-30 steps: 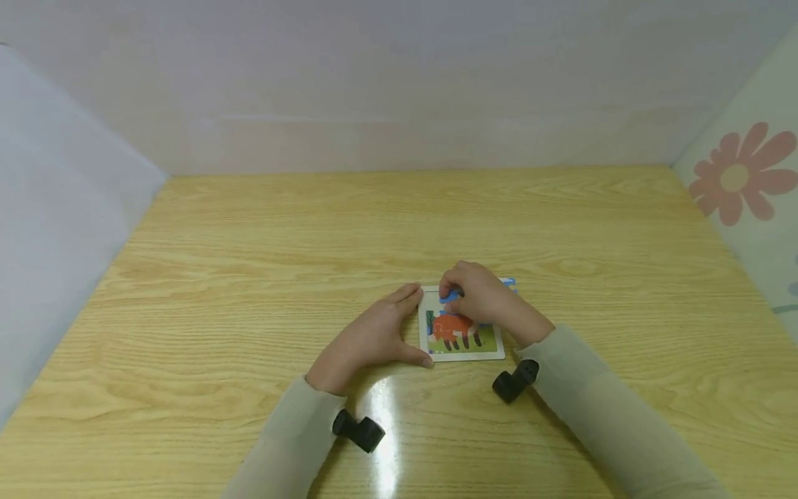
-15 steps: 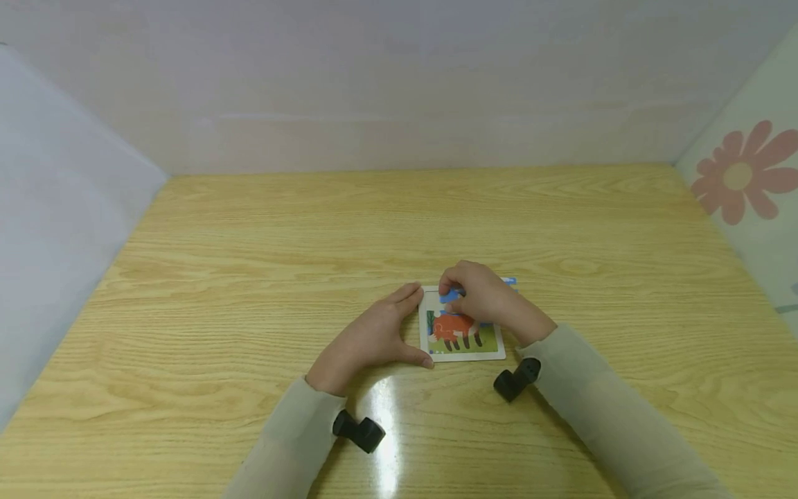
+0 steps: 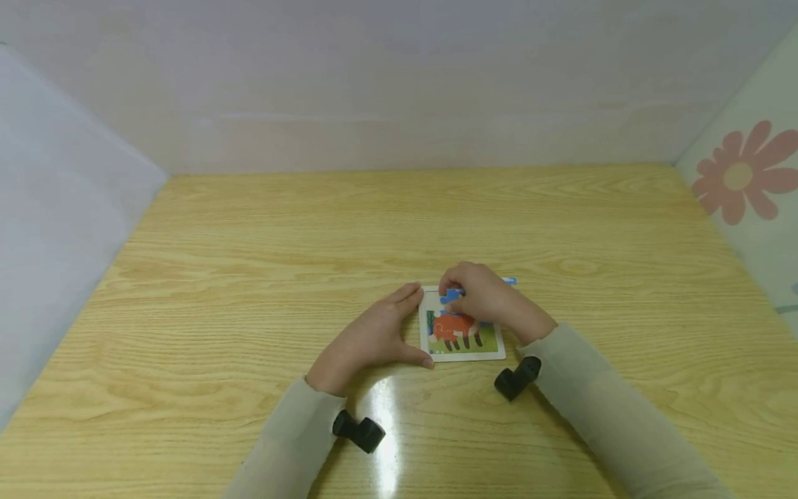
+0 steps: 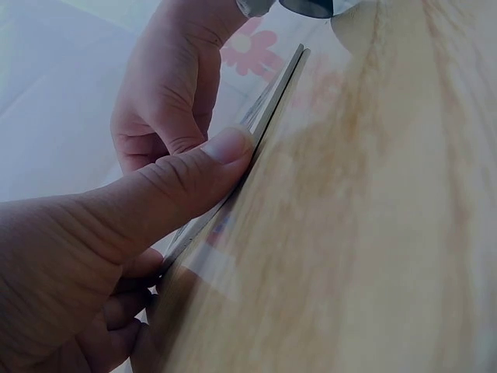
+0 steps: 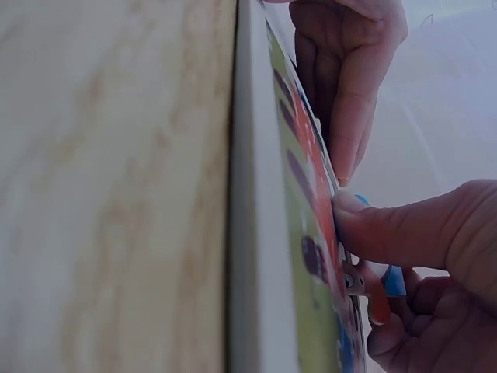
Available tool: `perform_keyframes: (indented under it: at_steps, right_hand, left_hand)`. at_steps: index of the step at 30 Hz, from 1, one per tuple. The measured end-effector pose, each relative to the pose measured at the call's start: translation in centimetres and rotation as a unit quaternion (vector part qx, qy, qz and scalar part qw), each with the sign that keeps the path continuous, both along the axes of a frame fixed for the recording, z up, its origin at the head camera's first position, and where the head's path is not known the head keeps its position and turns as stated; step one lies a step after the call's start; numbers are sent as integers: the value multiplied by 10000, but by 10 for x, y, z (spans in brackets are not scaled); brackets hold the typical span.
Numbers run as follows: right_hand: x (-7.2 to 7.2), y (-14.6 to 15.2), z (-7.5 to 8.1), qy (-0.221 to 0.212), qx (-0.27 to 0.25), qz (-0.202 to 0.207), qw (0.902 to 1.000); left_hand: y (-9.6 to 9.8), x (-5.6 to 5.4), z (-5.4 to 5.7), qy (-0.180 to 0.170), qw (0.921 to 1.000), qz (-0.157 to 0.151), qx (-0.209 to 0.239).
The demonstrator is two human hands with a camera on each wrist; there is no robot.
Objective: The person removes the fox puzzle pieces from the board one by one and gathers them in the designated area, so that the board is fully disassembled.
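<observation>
A small jigsaw tray (image 3: 461, 357) with a pale frame lies flat on the table, partly filled by a red-orange animal (image 3: 451, 324) on green grass. My left hand (image 3: 377, 334) holds its left side, fingers at the far left corner and thumb at the near one. Over the tray's upper part, my right hand (image 3: 483, 296) pinches a blue jigsaw piece (image 3: 449, 296) between thumb and fingers. The right wrist view shows blue (image 5: 394, 281) and orange parts of jigsaw pieces by the thumb, close over the picture. My right hand hides the tray's upper right part.
Another blue and white jigsaw piece (image 3: 510, 281) shows past the tray's far right corner, partly behind my right hand. The wooden table (image 3: 249, 242) meets a pale wall (image 3: 399, 138) at the back. A flower pattern (image 3: 738, 177) marks the right wall.
The blue jigsaw piece in my right hand has turned slightly, so more of its knobbed outline shows. The left hand and the tray keep their place.
</observation>
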State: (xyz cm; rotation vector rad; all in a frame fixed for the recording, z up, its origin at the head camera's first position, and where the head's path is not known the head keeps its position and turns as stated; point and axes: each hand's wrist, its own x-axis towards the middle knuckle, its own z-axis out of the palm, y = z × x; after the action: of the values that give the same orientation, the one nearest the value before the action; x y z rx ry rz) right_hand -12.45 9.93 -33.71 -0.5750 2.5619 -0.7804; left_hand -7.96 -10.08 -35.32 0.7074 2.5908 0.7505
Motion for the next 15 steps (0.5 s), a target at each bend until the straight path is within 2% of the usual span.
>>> perform_keyframes:
  at_steps: [10,15]
  right_hand:
    - [-2,1,0,-172,52,128,9998]
    - [-1,1,1,-74,54,146,9999]
  left_hand:
    - [0,0,0,28,10000,-6,-39]
    - [0,0,1,16,10000,-2,-42]
